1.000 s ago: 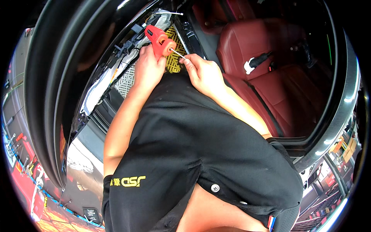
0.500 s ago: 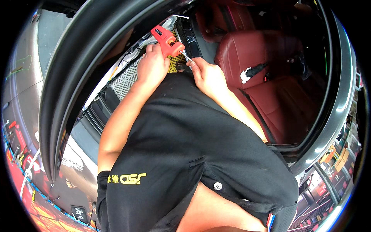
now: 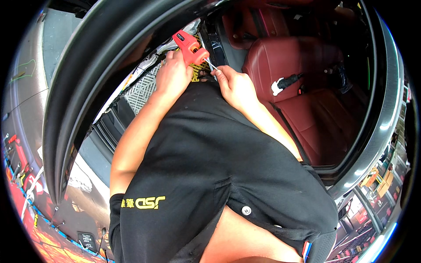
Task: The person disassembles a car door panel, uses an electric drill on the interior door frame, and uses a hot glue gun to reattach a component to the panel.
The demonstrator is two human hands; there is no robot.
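A red pistol-shaped power tool (image 3: 189,47) is in my left hand (image 3: 172,75), whose fingers wrap round its grip. From the tool's front a thin metal rod (image 3: 212,65) runs toward my right hand (image 3: 236,84). My right thumb and forefinger are pinched together at the rod's far end. Both hands meet in front of my black shirt, between an open car door (image 3: 83,79) on the left and a dark red leather seat (image 3: 272,57) on the right. Whether the rod is fixed in the tool or only touches it, I cannot tell.
The rubber-sealed door frame (image 3: 370,83) curves round the seat at the right. On the seat lies a black item with a white end (image 3: 287,82). Patterned grey panelling (image 3: 139,94) shows beside my left forearm. Red tools (image 3: 19,153) sit at the far left.
The hands and the red tool hold almost the same position. The whole view has shifted slightly. A thin white strip above the tool no longer shows.
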